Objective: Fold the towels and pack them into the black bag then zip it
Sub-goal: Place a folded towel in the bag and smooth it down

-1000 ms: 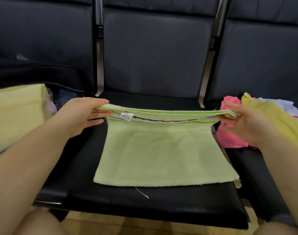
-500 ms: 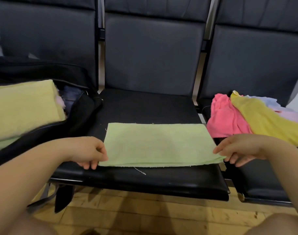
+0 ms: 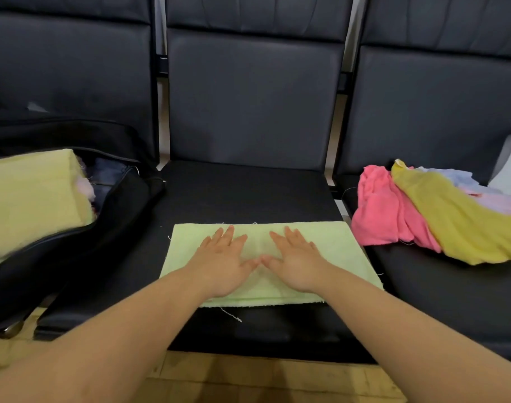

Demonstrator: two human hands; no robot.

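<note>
A light green towel (image 3: 341, 251), folded in half, lies flat on the middle black seat (image 3: 248, 193). My left hand (image 3: 223, 261) and my right hand (image 3: 296, 261) rest flat on its middle, side by side, fingers straight and spread, thumbs almost touching. The black bag (image 3: 73, 228) lies unzipped on the left seat, with a folded pale yellow towel (image 3: 30, 199) on top of its contents. Unfolded towels are heaped on the right seat: a pink one (image 3: 385, 210), a mustard yellow one (image 3: 457, 216) and paler ones behind.
Three black padded seats stand in a row with tall backrests (image 3: 248, 97). A wooden floor (image 3: 248, 379) shows below the seat's front edge. A loose white thread (image 3: 231, 314) hangs from the green towel's near edge.
The towel's far edge was brought over to the near edge, folding it in half. Both hands then let go of the corners and moved inward onto the towel's middle.
</note>
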